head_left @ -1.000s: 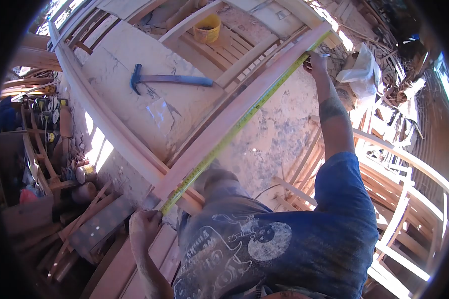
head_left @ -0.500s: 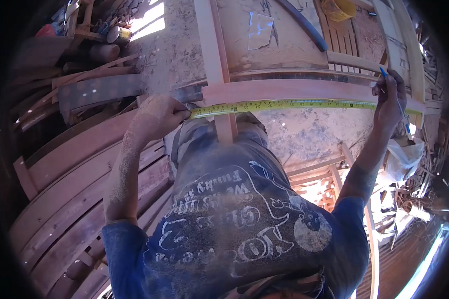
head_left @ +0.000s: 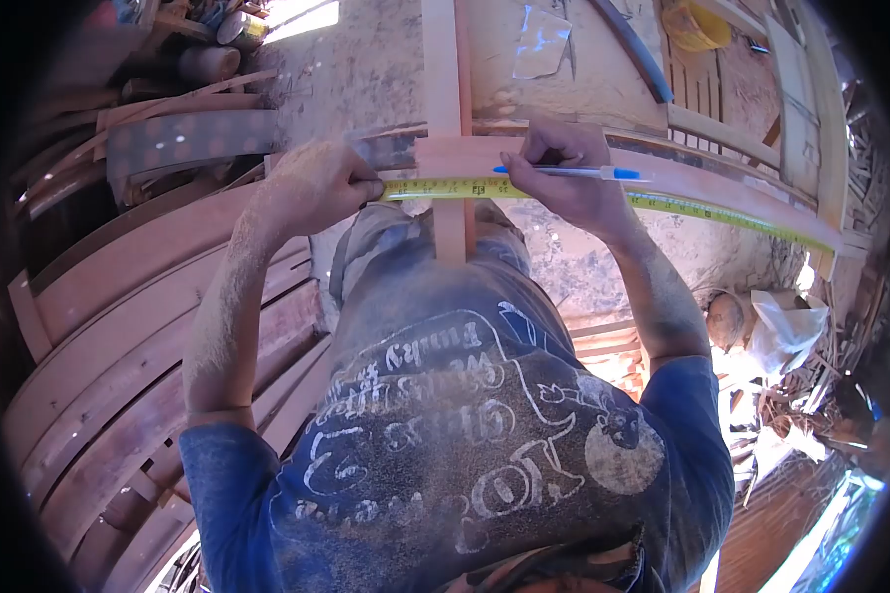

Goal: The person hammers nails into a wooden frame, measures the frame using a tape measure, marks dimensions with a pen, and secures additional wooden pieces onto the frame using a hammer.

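A yellow tape measure [head_left: 742,219] is stretched out along the front edge of a long pinkish wooden board [head_left: 707,170]. My left hand [head_left: 328,186] pinches the tape at its left end, just off the board's left end. Over the board's left half, my right hand [head_left: 567,183] has its fingers curled in and carries a pen [head_left: 572,172] with blue ends, lying across the fingers. This hand overlaps part of the tape; whether it also grips the tape is hidden. A narrower wooden piece [head_left: 448,69] runs away from me, crossing at the board's left part.
Several curved planks [head_left: 129,287] are stacked at the left. Ahead are a yellow bucket [head_left: 697,25], a dark curved strip [head_left: 633,49] and a shiny pane [head_left: 542,42]. A slatted wooden frame [head_left: 801,109] stands at the right, with a plastic bag [head_left: 789,331] nearer.
My right hand has moved left along the board from its far right end, bringing the pen along. My left hand stays at the tape's left end. The view has shifted slightly.
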Motion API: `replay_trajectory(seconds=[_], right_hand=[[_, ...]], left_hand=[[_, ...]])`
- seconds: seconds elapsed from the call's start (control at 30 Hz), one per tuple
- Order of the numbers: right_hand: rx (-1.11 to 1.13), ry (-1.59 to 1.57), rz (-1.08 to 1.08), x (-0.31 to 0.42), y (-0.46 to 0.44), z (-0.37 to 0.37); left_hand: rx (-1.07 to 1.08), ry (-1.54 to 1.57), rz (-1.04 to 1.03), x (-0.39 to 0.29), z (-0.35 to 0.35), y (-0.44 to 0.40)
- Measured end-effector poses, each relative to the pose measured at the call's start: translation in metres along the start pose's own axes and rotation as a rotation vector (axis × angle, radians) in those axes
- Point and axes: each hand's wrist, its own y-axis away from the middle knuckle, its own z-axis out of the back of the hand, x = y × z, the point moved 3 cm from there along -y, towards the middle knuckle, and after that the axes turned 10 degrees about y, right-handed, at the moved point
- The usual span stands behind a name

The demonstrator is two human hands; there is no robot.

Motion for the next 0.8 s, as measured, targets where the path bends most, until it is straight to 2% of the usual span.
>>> replay_trajectory(seconds=[0.57, 0.8], right_hand=[[-0.064, 0.16, 0.098, -0.0012, -0.0021, -0.006], [-0.062, 0.2, 0.135, -0.0044, -0.0021, -0.0071]], left_hand=[[0.043, 0.009, 0.09, -0.0063, 0.0027, -0.0012], [-0.012, 0.033, 0.024, -0.0008, -0.0005, -0.0026]])
